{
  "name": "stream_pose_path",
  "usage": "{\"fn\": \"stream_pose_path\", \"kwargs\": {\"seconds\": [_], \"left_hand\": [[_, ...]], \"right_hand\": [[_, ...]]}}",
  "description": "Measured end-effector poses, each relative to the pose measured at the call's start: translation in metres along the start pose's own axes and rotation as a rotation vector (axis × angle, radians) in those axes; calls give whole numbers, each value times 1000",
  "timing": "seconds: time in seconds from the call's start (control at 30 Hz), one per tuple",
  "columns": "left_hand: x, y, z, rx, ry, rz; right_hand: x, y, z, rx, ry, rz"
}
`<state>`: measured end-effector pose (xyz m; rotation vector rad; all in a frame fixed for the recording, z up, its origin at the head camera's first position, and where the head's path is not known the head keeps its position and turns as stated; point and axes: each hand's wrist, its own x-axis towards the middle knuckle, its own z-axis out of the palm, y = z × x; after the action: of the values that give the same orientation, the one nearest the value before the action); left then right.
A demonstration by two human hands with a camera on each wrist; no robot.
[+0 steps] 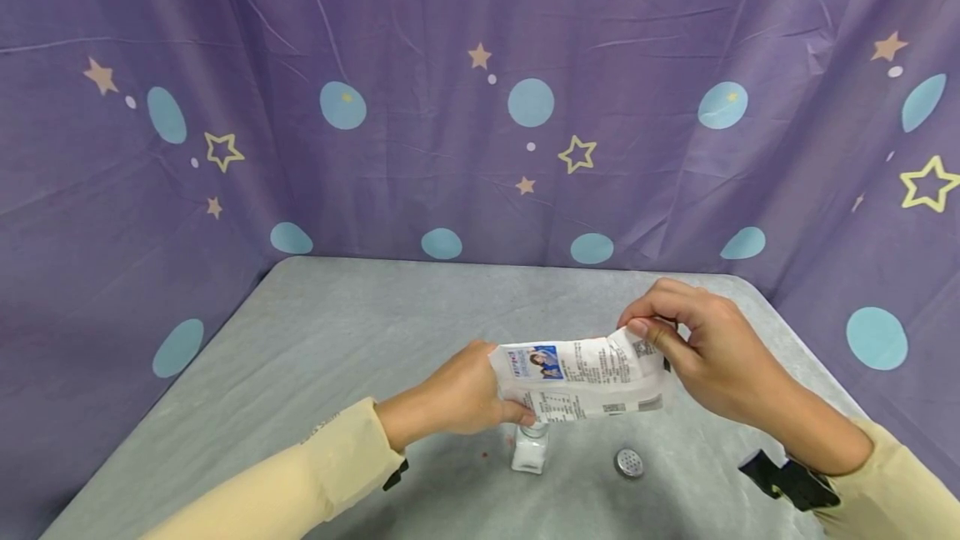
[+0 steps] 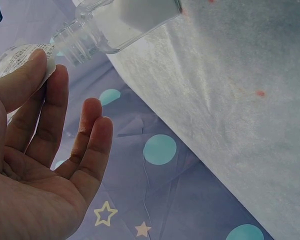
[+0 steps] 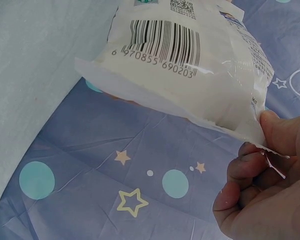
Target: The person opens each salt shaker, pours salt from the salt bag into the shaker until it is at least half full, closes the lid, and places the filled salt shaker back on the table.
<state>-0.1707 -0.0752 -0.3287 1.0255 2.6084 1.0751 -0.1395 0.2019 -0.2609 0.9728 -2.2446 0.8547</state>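
A white printed packet point(image 1: 592, 373) is held up between both hands, tilted lower toward the left. My left hand point(image 1: 465, 390) pinches its left end between thumb and fingers, the outer fingers held away. My right hand point(image 1: 723, 352) pinches the packet's other end at a corner; a barcode faces the right wrist view. Below the left end stands a clear glass bottle point(image 1: 529, 455) with an uncapped threaded neck. White contents show inside the bottle point(image 2: 140, 17) in the left wrist view, where the packet's end comes close to its mouth.
A round metal shaker cap point(image 1: 628, 463) with small holes lies on the grey table point(image 1: 360, 332), right of the bottle. Small reddish specks point(image 1: 484, 455) mark the surface near the bottle. A purple curtain point(image 1: 420, 40) with stars and dots surrounds the table's far side and flanks.
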Motion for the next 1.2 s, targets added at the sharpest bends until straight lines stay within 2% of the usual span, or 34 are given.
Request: {"fn": "stream_pose_path", "kwargs": {"seconds": [1.2], "left_hand": [[0,2,-1,-4,1,-8]], "right_hand": [[1,-1,-1,-3,-2,6]]}}
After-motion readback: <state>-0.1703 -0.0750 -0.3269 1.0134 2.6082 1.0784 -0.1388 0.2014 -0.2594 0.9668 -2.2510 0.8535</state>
